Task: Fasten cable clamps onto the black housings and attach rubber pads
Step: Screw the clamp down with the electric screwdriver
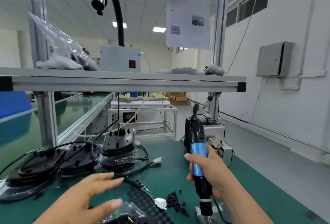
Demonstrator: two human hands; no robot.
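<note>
My right hand (212, 173) grips a blue and black electric screwdriver (198, 159) held upright, bit end down near the bottom edge. My left hand (85, 197) hovers open, fingers spread, above the green mat, just in front of the black housings. Stacks of black housings (117, 145) with cables stand at the left, some in clear plastic (35, 168). A sheet of round black rubber pads (148, 204) lies below my left hand. A small heap of black cable clamps (175, 200) sits beside a white connector (160, 203).
A metal screw feeder box (216, 134) stands behind the screwdriver. An aluminium shelf (125, 82) spans overhead with a fume extractor (119, 59) and bagged parts (60, 48). The bench's right edge (267, 182) drops to the floor. A second white connector (157, 161) lies mid-mat.
</note>
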